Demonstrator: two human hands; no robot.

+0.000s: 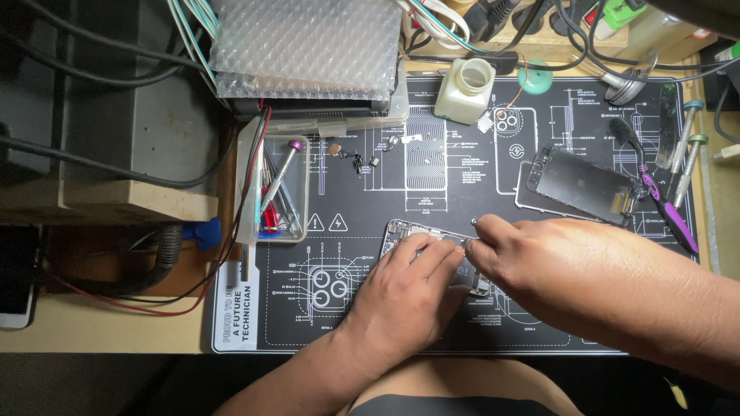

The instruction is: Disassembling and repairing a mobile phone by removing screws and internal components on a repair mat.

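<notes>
An opened phone body (420, 232) lies on the black repair mat (362, 200), mostly covered by my hands. My left hand (405, 293) rests flat on the phone's near half, fingers pressing it down. My right hand (512, 254) comes in from the right, fingers pinched together over the phone's upper right part; whatever small thing they pinch is hidden. A detached phone screen (578, 185) lies face up to the upper right of my hands.
A clear tray (297, 231) with screwdrivers stands left on the mat. Small loose parts (362, 162) lie near the mat's middle. A white bottle (465, 91) stands at the back. Tweezers and a purple tool (671, 212) lie right. A bubble-wrapped box (308, 54) sits back left.
</notes>
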